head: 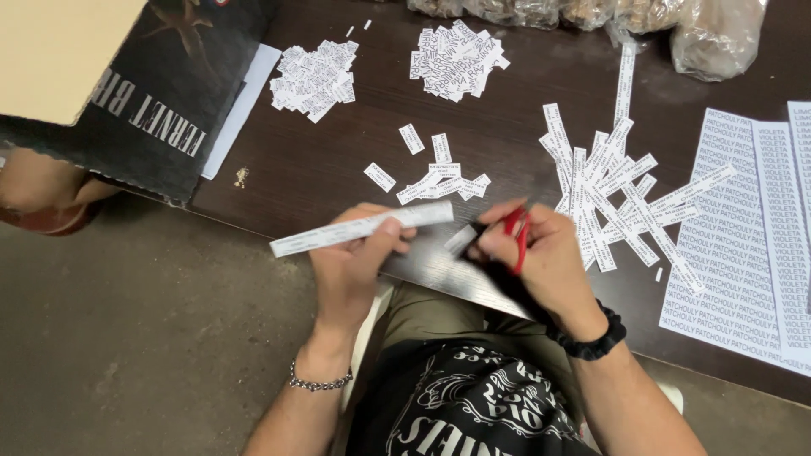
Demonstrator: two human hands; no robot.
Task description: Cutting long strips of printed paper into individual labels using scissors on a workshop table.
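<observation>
Pinching a paper strip (361,228) between thumb and fingers, the left hand (353,262) held it level. The right hand (541,253) gripped red scissors (507,230) at its end, above the table (321,169).

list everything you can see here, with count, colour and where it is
paper strip: one, white, printed, held in left hand
scissors: one pair, red handles, in right hand
cut labels: three heaps plus loose ones, white, table middle and far side
long strips: one loose pile, white, right of middle
printed sheets: a few, white, table's right end
bags: several, clear, far edge
box: one, dark, far left
table: one, dark brown
left hand: bracelet on wrist
right hand: black band on wrist
</observation>
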